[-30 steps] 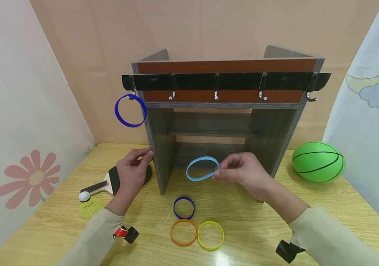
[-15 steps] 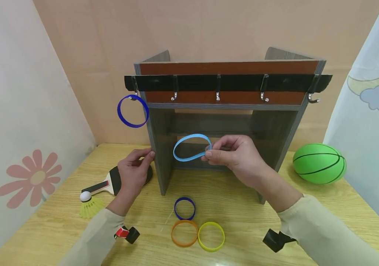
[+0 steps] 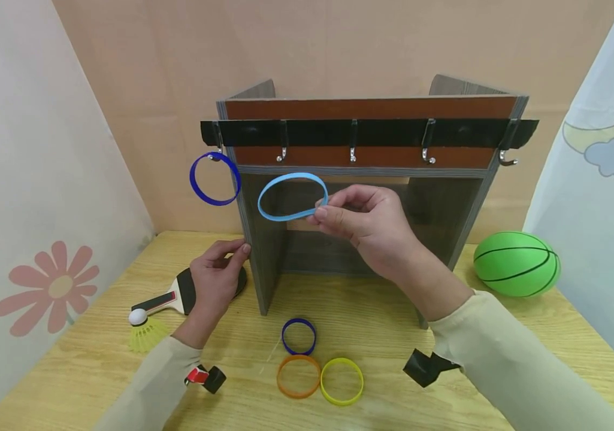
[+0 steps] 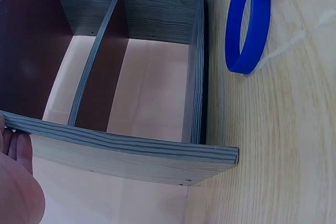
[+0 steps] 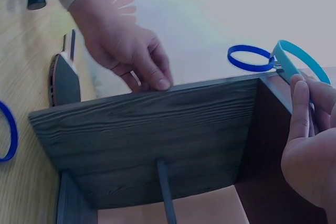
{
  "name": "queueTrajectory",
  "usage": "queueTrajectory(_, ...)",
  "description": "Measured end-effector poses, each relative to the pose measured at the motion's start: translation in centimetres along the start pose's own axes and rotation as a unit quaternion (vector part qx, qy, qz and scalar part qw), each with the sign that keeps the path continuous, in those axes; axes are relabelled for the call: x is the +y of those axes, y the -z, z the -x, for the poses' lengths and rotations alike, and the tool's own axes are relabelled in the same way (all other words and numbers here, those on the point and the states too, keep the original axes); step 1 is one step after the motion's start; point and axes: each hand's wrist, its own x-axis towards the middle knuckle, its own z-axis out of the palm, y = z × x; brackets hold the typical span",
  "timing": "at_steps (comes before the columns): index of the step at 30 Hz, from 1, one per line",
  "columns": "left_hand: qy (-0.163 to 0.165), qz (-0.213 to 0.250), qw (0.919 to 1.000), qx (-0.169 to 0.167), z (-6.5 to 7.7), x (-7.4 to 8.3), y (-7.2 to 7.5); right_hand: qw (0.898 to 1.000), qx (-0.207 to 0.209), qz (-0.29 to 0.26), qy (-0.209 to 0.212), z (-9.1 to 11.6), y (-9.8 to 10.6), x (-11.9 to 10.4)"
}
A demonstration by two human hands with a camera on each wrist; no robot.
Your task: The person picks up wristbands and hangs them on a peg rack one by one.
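My right hand (image 3: 374,230) pinches a light blue silicone wristband (image 3: 292,176) between thumb and fingers, in front of the small grey wooden shelf (image 3: 258,251) and below its hooks. In the right wrist view the light blue band (image 5: 302,56) overlaps the dark blue one. That dark blue wristband (image 3: 196,190) hangs from the leftmost hook (image 3: 215,157). My left hand (image 3: 215,278) grips the front edge of the shelf's left side panel, thumb and fingertips at the edge. In the left wrist view its fingers (image 4: 23,153) lie against the panel's outer face.
On the table before the shelf lie a dark blue (image 3: 283,341), an orange (image 3: 280,386) and a yellow wristband (image 3: 360,386). A table tennis bat (image 3: 180,293) and a shuttlecock (image 3: 147,332) lie at left, a green ball (image 3: 517,263) at right. Several hooks line the black strip (image 3: 317,133).
My right hand has risen and moved left, carrying the light blue wristband from low before the shelf up toward the hooks. My left hand keeps its grip on the side panel.
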Motion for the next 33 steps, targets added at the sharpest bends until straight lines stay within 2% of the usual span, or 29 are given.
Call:
queueTrajectory(8, 0.001, -0.006, 1.0, -0.001, 0.0, 0.1, 0.0, 0.998, -0.014, -0.05, 0.047, -0.9, -0.6, 0.0)
queueTrajectory(14, 0.005, -0.015, 0.9999, -0.002, 0.0, 0.0, 0.0, 0.995, -0.011, -0.081, 0.062, -1.5, -1.0, 0.1)
queueTrajectory(22, 0.006, -0.015, 0.9999, 0.001, -0.1, 0.0, 0.0, 0.995, 0.006, -0.082, 0.062, -1.9, -1.2, 0.6)
queueTrajectory(33, 0.011, 0.002, 0.9999, 0.002, -0.1, 0.1, 0.0, 0.997, 0.034, -0.062, 0.036, -1.9, -1.0, 1.6)
